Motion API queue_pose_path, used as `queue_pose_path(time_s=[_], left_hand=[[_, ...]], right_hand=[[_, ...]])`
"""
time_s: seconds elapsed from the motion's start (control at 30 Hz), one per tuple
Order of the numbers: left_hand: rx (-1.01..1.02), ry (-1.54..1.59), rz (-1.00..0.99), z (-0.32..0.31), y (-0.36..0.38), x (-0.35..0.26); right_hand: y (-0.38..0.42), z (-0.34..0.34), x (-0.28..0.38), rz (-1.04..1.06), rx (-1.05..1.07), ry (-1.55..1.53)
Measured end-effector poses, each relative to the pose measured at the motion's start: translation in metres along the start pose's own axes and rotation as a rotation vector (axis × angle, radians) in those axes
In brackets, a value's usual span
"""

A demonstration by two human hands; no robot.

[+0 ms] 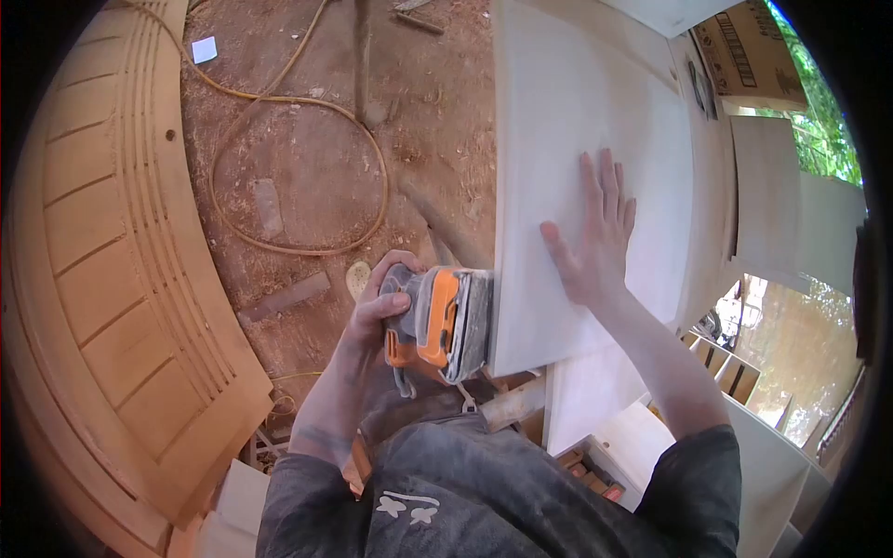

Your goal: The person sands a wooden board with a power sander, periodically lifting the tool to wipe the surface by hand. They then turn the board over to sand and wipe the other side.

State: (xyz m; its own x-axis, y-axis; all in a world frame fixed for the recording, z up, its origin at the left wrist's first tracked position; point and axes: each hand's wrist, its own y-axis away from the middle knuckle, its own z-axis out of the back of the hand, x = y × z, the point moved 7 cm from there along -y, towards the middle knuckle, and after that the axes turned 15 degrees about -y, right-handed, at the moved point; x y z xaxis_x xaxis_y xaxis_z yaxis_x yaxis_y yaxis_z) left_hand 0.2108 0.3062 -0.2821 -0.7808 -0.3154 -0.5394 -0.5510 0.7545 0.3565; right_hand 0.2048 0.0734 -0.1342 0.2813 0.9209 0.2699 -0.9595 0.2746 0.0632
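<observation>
Reddish, dusty ground (312,153) lies beneath a looped yellow cord (385,186). We grip an orange sander (437,316) in our left hand (368,312), its pad on edge, against or just beside the near part of the pale panel's (558,112) left side. That long side runs away from us; our right hand (595,260) rests open, fingers spread, on the panel's face.

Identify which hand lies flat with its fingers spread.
The right hand, resting palm down on the pale panel; the left hand instead is curled around the orange and grey sander at the panel's edge.
</observation>
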Motion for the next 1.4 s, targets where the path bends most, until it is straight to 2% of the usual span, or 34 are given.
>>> queue_pose_path(time_s=[0.17,0.37,0.5,0.6,0.87,1.07,1.13,1.23,1.4], left_hand=[[0.018,-0.071,-0.077,0.012,-0.052,-0.03],[0.002,-0.073,-0.152,0.026,-0.132,-0.089],[0.006,-0.165,-0.295,0.022,-0.187,-0.14],[0.062,-0.177,-0.325,0.024,-0.221,-0.164],[0.129,-0.21,-0.396,0.018,-0.262,-0.209],[0.133,-0.18,-0.367,0.026,-0.245,-0.19],[0.056,-0.191,-0.371,0.021,-0.216,-0.178],[0.112,-0.199,-0.349,0.016,-0.175,-0.15],[0.068,-0.133,-0.281,0.013,-0.096,-0.08]], right_hand=[[-0.003,0.003,0.0,-0.024,0.048,-0.033],[-0.005,0.004,0.001,-0.032,0.085,-0.083],[-0.006,0.003,-0.001,-0.036,0.099,-0.1],[-0.006,0.003,-0.001,-0.029,0.101,-0.102],[-0.005,0.004,-0.001,-0.018,0.091,-0.104],[-0.004,0.007,0.003,-0.009,0.075,-0.084],[-0.004,0.008,0.005,-0.003,0.06,-0.078],[-0.003,0.009,0.007,0.008,0.038,-0.067],[0.0,0.007,0.006,0.026,-0.021,-0.033]])
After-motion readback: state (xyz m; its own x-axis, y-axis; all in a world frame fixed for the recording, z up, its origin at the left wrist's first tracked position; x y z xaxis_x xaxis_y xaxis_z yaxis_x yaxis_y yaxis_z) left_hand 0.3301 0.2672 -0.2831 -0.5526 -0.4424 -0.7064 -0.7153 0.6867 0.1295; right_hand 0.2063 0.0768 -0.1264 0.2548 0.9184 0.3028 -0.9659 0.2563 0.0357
